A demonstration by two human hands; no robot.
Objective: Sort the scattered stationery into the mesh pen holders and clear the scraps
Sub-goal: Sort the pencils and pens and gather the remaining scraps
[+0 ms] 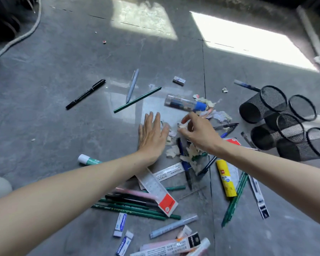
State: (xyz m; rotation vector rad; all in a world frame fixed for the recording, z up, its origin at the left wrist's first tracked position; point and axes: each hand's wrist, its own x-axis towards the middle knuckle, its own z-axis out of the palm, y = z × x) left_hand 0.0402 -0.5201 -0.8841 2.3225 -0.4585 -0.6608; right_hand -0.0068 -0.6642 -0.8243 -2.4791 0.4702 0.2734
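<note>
Two hands work the middle of the mess on my head feed. Left hand (pixel 151 133) lies flat on the floor (pixel 54 111), fingers straight, grip holding nothing, its thumb side against loose scraps (pixel 218 115). Right hand (pixel 198 132) sits just beside it, grip pinched on one paper scrap (pixel 181 126) between thumb and fingers. More scraps run from between the hands up to a clear tube (pixel 185 104) with a blue cap.

Four black mesh pen holders (pixel 255 108) lie on their sides, well apart to the right of the right hand, touching each other.

Floor is grey glossy tile with a joint line (pixel 204 71) and sun patches (pixel 248 39) on the far side. A white cord (pixel 26 32) lies far left.

Around: black marker (pixel 85 94), pale blue pen (pixel 132 85), green pencil (pixel 137 99), small eraser (pixel 179 80), yellow glue stick (pixel 226 180), bundle of green pencils (pixel 133 207), ruler pack (pixel 157 189) under the left wrist. Dark pens (pixel 227 125) lie between the right hand and the holders.
</note>
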